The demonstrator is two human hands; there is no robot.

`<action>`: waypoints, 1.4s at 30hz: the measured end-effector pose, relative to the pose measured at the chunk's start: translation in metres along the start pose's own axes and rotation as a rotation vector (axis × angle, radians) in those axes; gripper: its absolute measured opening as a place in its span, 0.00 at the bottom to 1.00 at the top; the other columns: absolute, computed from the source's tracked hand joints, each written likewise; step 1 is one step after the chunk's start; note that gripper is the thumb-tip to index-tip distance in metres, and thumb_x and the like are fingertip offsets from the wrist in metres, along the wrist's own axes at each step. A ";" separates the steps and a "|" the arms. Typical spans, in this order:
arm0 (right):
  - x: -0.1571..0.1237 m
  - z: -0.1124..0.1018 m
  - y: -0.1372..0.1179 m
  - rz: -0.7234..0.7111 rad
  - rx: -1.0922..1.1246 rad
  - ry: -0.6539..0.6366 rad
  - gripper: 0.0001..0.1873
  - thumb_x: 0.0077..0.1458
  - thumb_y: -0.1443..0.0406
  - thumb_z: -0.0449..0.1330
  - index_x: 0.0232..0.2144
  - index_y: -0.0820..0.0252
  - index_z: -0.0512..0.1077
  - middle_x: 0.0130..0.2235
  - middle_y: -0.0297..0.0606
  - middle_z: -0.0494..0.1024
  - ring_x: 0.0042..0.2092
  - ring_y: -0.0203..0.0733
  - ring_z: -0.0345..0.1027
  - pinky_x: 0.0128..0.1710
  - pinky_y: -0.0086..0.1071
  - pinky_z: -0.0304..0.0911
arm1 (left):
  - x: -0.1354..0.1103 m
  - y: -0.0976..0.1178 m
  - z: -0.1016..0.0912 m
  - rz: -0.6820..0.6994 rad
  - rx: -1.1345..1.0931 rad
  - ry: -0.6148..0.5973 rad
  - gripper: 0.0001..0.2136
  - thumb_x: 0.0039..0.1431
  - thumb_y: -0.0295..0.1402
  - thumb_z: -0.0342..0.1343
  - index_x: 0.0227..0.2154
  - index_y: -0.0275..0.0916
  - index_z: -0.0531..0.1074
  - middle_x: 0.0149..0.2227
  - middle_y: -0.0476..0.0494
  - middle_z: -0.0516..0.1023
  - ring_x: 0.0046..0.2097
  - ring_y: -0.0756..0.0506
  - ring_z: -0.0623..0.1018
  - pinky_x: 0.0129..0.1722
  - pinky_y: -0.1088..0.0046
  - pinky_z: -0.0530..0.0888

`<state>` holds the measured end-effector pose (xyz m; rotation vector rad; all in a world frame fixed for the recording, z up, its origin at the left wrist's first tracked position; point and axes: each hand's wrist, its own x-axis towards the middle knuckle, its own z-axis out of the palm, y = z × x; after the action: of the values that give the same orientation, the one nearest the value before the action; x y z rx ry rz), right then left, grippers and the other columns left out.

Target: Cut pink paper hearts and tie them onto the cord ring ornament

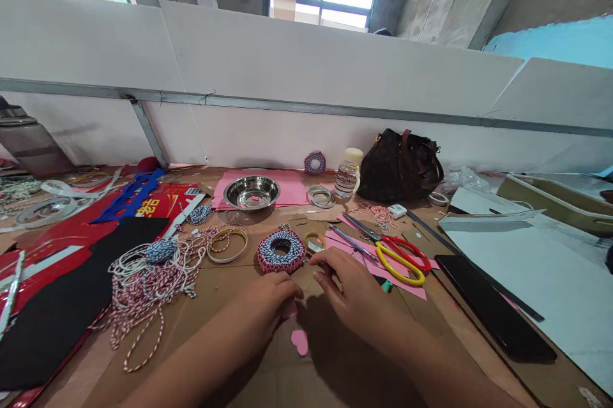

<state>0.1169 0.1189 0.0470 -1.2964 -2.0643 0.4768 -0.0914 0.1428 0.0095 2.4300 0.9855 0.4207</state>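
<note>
My left hand (268, 306) is closed in a pinch on a small pink paper piece (288, 310) over the brown cardboard (230, 331). A pink paper heart (300, 341) lies just below it. My right hand (352, 290) rests fingers-down on the cardboard with its fingertips curled near a small tape roll (313, 242); what it holds, if anything, is hidden. A ring wrapped in red, white and blue cord (281, 250) lies right beyond both hands. Red-and-yellow scissors (393, 251) lie on pink paper (383, 267) to the right.
A tangle of red-white cord (148, 280) lies at left, beside red and black sheets (62, 293). A steel bowl (251, 192), a bottle (348, 173) and a brown handbag (400, 165) stand at the back. A black phone (493, 312) and white board (531, 267) are at right.
</note>
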 end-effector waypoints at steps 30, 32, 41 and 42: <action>-0.001 0.004 0.022 0.000 -0.113 -0.211 0.20 0.62 0.73 0.50 0.51 0.57 0.76 0.49 0.45 0.79 0.49 0.48 0.72 0.50 0.44 0.66 | -0.017 -0.023 -0.056 -0.381 0.028 0.339 0.11 0.64 0.38 0.50 0.41 0.42 0.76 0.39 0.42 0.81 0.39 0.39 0.77 0.39 0.64 0.69; 0.000 0.007 0.023 0.025 -0.061 -0.172 0.21 0.62 0.73 0.50 0.54 0.58 0.73 0.54 0.45 0.77 0.54 0.48 0.71 0.55 0.44 0.64 | -0.015 -0.030 -0.052 -0.405 -0.063 0.407 0.13 0.62 0.38 0.51 0.45 0.41 0.75 0.45 0.39 0.80 0.42 0.37 0.78 0.43 0.60 0.71; 0.027 0.029 0.027 0.125 -0.122 -0.159 0.29 0.60 0.69 0.56 0.64 0.65 0.62 0.54 0.55 0.76 0.55 0.59 0.70 0.53 0.51 0.64 | 0.001 -0.036 -0.031 -0.379 -0.476 0.436 0.17 0.59 0.33 0.53 0.50 0.37 0.71 0.52 0.35 0.78 0.54 0.38 0.77 0.56 0.56 0.71; 0.028 0.031 0.028 0.111 -0.110 -0.152 0.28 0.61 0.70 0.55 0.63 0.65 0.63 0.56 0.55 0.75 0.57 0.59 0.68 0.55 0.52 0.62 | 0.002 -0.034 -0.031 -0.398 -0.522 0.446 0.16 0.59 0.34 0.53 0.50 0.36 0.70 0.51 0.34 0.78 0.53 0.38 0.78 0.53 0.56 0.73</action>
<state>0.1058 0.1574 0.0170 -1.4862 -2.1770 0.5321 -0.1229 0.1751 0.0173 1.6571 1.3093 0.9611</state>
